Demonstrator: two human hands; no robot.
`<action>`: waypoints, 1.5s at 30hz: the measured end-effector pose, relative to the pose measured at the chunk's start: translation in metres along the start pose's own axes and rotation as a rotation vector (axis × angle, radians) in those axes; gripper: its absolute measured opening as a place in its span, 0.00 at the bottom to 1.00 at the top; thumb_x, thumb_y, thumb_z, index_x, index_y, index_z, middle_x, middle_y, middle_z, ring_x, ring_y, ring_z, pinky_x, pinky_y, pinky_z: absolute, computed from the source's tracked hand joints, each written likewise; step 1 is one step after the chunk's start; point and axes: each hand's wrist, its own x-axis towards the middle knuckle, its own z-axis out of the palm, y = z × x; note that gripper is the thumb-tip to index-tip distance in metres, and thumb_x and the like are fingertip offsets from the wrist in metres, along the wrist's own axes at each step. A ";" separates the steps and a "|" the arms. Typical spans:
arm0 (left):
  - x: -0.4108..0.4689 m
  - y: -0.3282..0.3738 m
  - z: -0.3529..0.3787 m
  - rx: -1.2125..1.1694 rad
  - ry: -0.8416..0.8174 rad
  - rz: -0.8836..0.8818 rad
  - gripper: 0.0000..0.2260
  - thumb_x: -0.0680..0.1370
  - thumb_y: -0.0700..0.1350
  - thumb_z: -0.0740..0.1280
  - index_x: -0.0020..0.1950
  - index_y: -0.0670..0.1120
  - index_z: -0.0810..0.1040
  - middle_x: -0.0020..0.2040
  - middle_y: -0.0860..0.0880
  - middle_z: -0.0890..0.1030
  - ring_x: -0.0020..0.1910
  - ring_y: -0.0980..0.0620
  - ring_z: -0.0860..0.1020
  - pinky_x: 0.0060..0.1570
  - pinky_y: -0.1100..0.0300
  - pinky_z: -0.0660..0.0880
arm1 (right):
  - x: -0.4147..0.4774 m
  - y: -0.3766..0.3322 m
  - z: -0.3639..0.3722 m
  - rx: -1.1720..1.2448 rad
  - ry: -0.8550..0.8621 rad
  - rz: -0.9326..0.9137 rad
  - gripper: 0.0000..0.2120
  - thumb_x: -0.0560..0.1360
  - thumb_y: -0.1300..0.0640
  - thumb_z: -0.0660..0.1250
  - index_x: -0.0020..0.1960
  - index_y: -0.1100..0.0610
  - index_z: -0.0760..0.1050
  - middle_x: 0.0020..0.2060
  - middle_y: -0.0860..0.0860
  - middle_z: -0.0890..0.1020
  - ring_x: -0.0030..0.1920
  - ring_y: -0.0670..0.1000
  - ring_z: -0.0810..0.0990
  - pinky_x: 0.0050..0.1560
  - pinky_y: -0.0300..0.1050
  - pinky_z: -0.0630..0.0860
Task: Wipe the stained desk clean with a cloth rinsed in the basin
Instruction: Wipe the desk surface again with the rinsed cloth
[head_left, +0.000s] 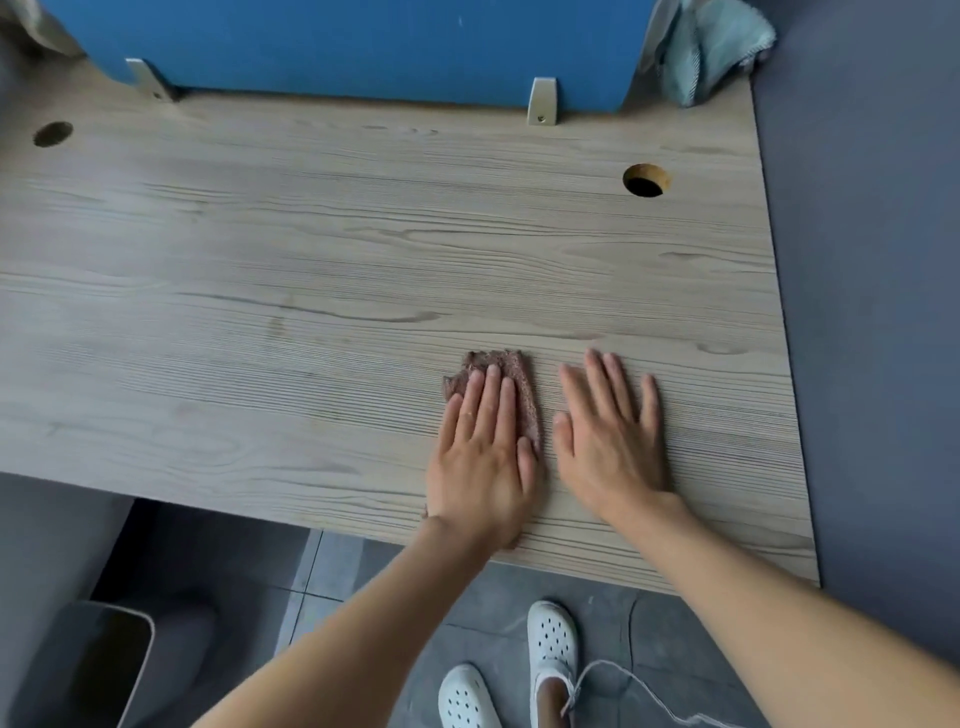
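wiping step: left hand (480, 457) is pressing flat, fingers straight, on the brown cloth (511, 387) near the desk (311, 249) front edge, right hand (613, 436) is resting open-fingered just beside it, so next move probably needs sweeping toward the faint marks further left.

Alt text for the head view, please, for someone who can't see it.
The left hand presses a brown cloth flat on the wood-grain desk near its front edge; the right hand lies flat on the desk beside it. A blue partition stands at the back.
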 end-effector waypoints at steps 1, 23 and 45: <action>-0.010 0.008 0.001 -0.002 -0.016 0.035 0.29 0.82 0.52 0.49 0.80 0.40 0.57 0.80 0.42 0.55 0.81 0.45 0.49 0.78 0.47 0.52 | -0.005 -0.003 0.002 -0.013 -0.020 -0.012 0.29 0.77 0.46 0.49 0.75 0.54 0.68 0.77 0.58 0.65 0.78 0.58 0.61 0.74 0.68 0.55; -0.008 -0.090 -0.017 0.019 -0.014 0.027 0.29 0.81 0.53 0.48 0.81 0.43 0.55 0.81 0.44 0.53 0.81 0.48 0.48 0.78 0.48 0.51 | 0.021 -0.056 0.009 -0.044 -0.066 -0.029 0.29 0.78 0.44 0.48 0.76 0.51 0.66 0.78 0.57 0.63 0.79 0.57 0.58 0.76 0.64 0.52; 0.022 -0.106 -0.022 0.006 -0.045 0.158 0.29 0.80 0.54 0.51 0.81 0.46 0.57 0.81 0.48 0.54 0.81 0.51 0.47 0.78 0.49 0.51 | 0.022 -0.060 0.008 -0.074 -0.072 -0.012 0.30 0.77 0.44 0.50 0.76 0.51 0.67 0.77 0.57 0.64 0.78 0.58 0.60 0.75 0.66 0.55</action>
